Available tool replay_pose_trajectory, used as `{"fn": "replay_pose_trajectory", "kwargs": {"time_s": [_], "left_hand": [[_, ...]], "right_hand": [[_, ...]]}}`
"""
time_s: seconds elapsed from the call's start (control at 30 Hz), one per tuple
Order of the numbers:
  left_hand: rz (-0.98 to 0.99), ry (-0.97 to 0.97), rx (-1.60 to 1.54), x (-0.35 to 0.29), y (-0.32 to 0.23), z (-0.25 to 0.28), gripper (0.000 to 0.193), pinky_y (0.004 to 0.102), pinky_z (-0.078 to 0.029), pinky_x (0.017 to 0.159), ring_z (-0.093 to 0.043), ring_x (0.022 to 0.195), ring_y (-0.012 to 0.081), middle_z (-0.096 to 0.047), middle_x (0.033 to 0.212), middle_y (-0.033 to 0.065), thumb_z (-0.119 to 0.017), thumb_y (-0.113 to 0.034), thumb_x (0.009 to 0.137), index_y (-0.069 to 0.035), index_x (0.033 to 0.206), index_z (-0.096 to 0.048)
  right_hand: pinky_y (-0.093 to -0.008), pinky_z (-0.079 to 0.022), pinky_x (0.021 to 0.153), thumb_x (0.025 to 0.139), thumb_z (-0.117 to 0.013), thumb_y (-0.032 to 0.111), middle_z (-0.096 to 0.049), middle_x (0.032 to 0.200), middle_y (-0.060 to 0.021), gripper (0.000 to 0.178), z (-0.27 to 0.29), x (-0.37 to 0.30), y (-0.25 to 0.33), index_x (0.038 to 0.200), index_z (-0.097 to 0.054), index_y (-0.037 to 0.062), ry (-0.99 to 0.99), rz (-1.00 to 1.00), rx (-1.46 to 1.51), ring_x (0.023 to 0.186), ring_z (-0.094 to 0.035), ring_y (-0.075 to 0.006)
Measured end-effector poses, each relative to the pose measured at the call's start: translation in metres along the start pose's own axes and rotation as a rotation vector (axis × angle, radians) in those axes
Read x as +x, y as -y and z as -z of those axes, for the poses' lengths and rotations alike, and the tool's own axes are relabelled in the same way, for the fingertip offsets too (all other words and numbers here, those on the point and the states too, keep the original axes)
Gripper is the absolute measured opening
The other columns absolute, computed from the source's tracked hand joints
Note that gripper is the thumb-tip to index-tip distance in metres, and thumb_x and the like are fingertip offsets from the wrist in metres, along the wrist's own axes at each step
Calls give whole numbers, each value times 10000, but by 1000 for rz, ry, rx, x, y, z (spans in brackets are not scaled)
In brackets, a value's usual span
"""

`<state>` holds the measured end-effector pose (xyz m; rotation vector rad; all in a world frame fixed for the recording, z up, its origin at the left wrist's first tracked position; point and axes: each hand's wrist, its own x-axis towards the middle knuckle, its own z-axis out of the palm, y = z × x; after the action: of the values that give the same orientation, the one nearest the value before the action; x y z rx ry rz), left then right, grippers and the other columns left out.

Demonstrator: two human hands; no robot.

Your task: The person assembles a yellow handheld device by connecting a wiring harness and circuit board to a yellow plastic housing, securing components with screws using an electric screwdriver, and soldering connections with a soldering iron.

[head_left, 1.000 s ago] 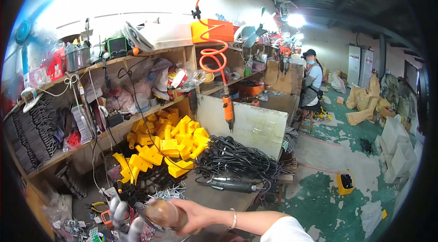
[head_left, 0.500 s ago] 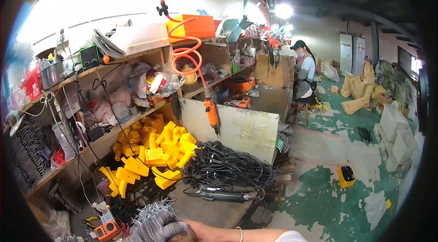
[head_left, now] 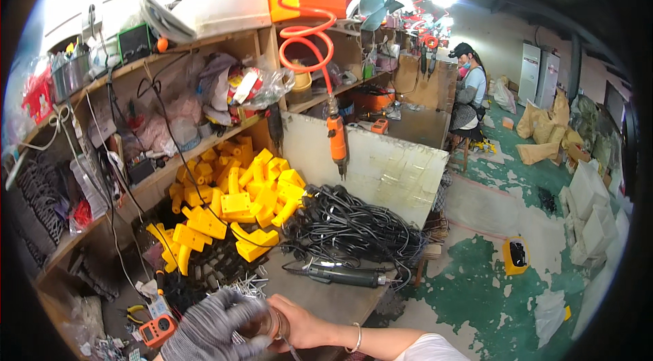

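Note:
My left hand (head_left: 214,327), in a grey knitted glove, is at the bottom of the view, its fingers curled and blurred around a small brownish round thing (head_left: 262,325) whose kind I cannot make out. My bare right hand (head_left: 299,322), with a bracelet at the wrist, closes on the same thing from the right. A thin dark strand hangs below it. Just beyond the hands lie silvery screws (head_left: 250,285) and small black parts (head_left: 214,262). An orange meter (head_left: 158,330) lies left of my gloved hand.
Yellow plastic housings (head_left: 238,204) and coiled black cables (head_left: 360,228) are heaped on the bench. A dark electric screwdriver (head_left: 343,274) lies in front of the cables. An orange screwdriver (head_left: 337,136) hangs from a red coiled hose. Another person (head_left: 469,89) sits farther back.
My view has shifted, so the bench and hanging screwdriver appear farther right. Both hands show more fully, and the brownish thing between them has come into sight.

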<state>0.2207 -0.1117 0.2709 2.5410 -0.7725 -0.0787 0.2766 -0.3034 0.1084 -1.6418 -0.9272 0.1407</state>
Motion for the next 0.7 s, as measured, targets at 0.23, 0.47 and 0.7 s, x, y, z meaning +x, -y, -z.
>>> {"fn": "replay_pose_trajectory", "kwargs": {"time_s": [0.23,0.47,0.7], "left_hand": [[-594,-288,439,12,20,8,747,435,-572,805,-702,905,374,-689,1056,195,-781,-646,736,-69,1187,-631],[205,-44,90,-17,7,13,817,436,-544,750,-647,795,396,-636,998,201,-819,-627,700,-3,1196,-637],[-221,85,131,-17,26,7,624,476,-497,950,-561,1100,437,-494,1315,226,-723,-278,765,-129,1343,-540]], "right_hand": [[-375,-452,976,620,-878,91,-515,1188,-130,807,-10,5,-5,1324,-485,49,-41,8,90,1106,-547,-305],[-418,-430,1020,621,-893,159,-512,1216,-145,833,-18,11,4,1332,-471,50,146,-42,21,1162,-529,-320],[-380,-472,990,611,-933,168,-559,1204,-136,814,-11,12,12,1305,-525,44,112,-236,150,1119,-594,-284]]}}
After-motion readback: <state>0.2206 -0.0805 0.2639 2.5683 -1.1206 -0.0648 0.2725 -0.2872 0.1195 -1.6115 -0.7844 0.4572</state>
